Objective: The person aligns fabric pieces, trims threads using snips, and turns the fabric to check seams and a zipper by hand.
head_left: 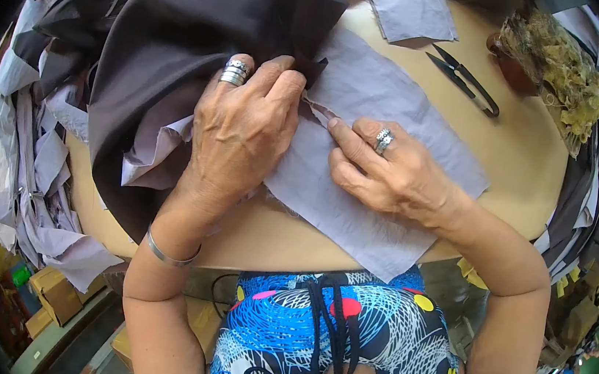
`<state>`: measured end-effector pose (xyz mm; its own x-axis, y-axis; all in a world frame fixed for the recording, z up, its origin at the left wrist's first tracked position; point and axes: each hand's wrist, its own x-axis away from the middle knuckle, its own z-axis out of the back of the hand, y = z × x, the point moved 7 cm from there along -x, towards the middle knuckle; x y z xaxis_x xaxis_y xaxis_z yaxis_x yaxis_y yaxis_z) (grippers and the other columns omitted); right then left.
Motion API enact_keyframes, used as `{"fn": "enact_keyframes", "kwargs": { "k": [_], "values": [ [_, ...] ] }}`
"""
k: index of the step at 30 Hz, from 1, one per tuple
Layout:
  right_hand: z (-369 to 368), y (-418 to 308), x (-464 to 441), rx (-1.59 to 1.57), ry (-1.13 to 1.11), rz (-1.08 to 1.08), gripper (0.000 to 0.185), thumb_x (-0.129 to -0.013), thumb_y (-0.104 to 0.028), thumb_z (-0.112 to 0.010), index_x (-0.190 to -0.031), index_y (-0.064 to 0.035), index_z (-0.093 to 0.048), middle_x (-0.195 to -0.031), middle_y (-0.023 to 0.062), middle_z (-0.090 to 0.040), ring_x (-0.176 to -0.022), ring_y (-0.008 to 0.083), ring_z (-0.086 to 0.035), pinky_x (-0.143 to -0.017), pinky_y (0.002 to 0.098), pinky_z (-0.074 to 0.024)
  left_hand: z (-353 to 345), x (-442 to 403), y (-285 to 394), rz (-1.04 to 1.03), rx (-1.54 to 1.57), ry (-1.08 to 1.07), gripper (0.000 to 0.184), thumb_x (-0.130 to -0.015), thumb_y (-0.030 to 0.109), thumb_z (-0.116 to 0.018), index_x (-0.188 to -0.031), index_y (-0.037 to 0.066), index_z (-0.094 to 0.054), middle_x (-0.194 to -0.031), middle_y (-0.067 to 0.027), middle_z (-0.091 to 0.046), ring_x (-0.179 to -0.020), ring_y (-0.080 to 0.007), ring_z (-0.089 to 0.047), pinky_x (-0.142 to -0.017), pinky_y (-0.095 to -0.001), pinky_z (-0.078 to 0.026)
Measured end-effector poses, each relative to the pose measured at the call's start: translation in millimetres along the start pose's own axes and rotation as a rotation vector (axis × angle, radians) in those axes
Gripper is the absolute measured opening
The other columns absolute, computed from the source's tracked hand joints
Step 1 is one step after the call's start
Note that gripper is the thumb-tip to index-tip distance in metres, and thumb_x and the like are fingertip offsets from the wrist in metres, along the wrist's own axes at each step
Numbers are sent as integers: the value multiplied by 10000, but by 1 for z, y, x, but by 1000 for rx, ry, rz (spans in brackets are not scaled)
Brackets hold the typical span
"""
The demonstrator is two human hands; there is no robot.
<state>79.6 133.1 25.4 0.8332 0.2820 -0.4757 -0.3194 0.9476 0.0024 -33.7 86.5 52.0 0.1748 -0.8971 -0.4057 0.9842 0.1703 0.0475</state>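
A pale lilac-grey cloth (pixel 395 124) lies spread on the tan tabletop. Dark brown fabric (pixel 178 18) is bunched at the left, with lilac pieces folded beneath it. My left hand (pixel 248 115), with rings on a finger, presses on the dark fabric near its edge, its fingers bent and closed on that edge. Just to the right, my right hand (pixel 376 162) pinches the raised, frayed edge of the lilac cloth between thumb and index finger. The two hands are close but apart.
Black thread snips (pixel 467 80) lie on the tabletop (pixel 526 146) at the upper right. Beyond them sits a yellowish tangle of threads (pixel 564 69). Another lilac piece (pixel 412 8) is at the top. Fabric strips (pixel 49 181) hang over the left edge, with cardboard boxes (pixel 58 292) below.
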Motion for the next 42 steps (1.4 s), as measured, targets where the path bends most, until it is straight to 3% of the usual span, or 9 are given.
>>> {"fn": "enact_keyframes", "kwargs": {
  "k": [6, 20, 24, 26, 31, 33, 36, 39, 42],
  "values": [
    [0, 2, 3, -64, 84, -14, 186, -717, -171, -564, -855, -46, -549, -983, 131, -591, -858, 201, -584, -706, 298, -501, -2, -12, 0, 9, -46, 0, 148, -730, 93, -669, -846, 86, -579, -801, -39, -558, -702, -223, -572, -604, -334, -469],
    [-4, 6, 0, -95, 43, -61, 219, -714, -152, -565, -906, -49, -538, -1020, 119, -567, -837, 193, -580, -707, 289, -502, -6, -12, -21, 98, -2, 101, 126, -772, 56, -636, -811, 85, -519, -777, -64, -579, -688, -243, -588, -580, -355, -469],
    [0, 9, -1, -183, 67, -78, 204, -718, -136, -562, -898, -49, -527, -951, 96, -555, -809, 202, -577, -674, 304, -502, 19, 1, -6, -227, 51, 444, 277, -701, 46, -661, -967, 116, -636, -896, -49, -605, -719, -217, -587, -595, -299, -479],
    [3, 14, -5, -322, 80, -115, 191, -730, -109, -563, -906, -46, -522, -927, 98, -550, -775, 227, -585, -648, 323, -507, 24, 20, 9, -371, 95, 267, 318, -641, 24, -651, -951, 97, -653, -930, -43, -597, -770, -168, -582, -658, -284, -503],
    [9, 60, -16, -159, 35, -423, 231, -750, -25, -557, -977, -28, -517, -953, 148, -562, -712, 322, -611, -610, 407, -520, -4, 31, 24, -248, 184, -54, 296, -649, 4, -615, -945, 12, -627, -948, -77, -572, -834, -195, -605, -691, -306, -527],
    [4, 77, -21, 2, 139, -502, 291, -718, -8, -569, -1005, -30, -523, -916, 155, -583, -701, 352, -614, -620, 446, -518, -6, 35, 23, -241, 207, -18, 292, -657, 3, -607, -949, -2, -621, -952, -85, -565, -843, -212, -607, -703, -312, -529],
    [-10, 97, -20, -165, -13, -694, 448, -719, -34, -630, -1143, 1, -491, -1000, 188, -592, -828, 410, -577, -727, 444, -476, -8, 35, 22, -239, 254, 23, 287, -662, 3, -599, -948, -17, -616, -966, -96, -569, -859, -229, -608, -721, -323, -530],
    [-16, 107, -25, -357, -62, -872, 391, -720, -40, -606, -1099, 8, -521, -961, 195, -589, -837, 414, -572, -718, 447, -468, -8, 35, 21, -240, 278, 29, 282, -660, 2, -598, -941, -19, -619, -979, -98, -576, -865, -229, -611, -724, -327, -530],
    [-31, 106, -22, -362, -93, -791, 362, -692, 23, -533, -1053, 0, -553, -902, 178, -595, -842, 399, -569, -723, 442, -449, -10, 37, 22, -219, 290, 18, 283, -657, 3, -601, -938, -16, -625, -982, -95, -585, -856, -225, -615, -725, -327, -531]
  ]
}}
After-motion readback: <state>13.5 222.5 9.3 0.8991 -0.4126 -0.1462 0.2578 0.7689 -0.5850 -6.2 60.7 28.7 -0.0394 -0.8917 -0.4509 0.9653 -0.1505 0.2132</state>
